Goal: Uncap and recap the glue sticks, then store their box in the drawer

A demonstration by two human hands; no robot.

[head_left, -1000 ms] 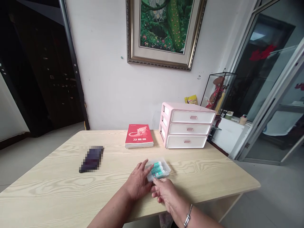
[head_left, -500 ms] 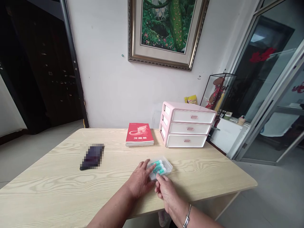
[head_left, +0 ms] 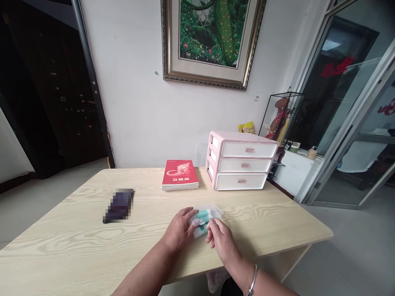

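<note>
One pale wooden table (head_left: pixel 271 222) carries one pink drawer unit (head_left: pixel 240 159), its three white drawers (head_left: pixel 243 165) closed and their contents hidden, and one red book (head_left: pixel 181 172) just beside it. The left hand (head_left: pixel 180 228) spreads its fingers over one clear plastic box (head_left: pixel 217 211) near the front edge. The right hand (head_left: pixel 222 242) pinches narrow above it; I cannot tell whether either grips anything. Inside, at least two teal-and-white tubes (head_left: pixel 203 214) show, partly covered by fingers.
</note>
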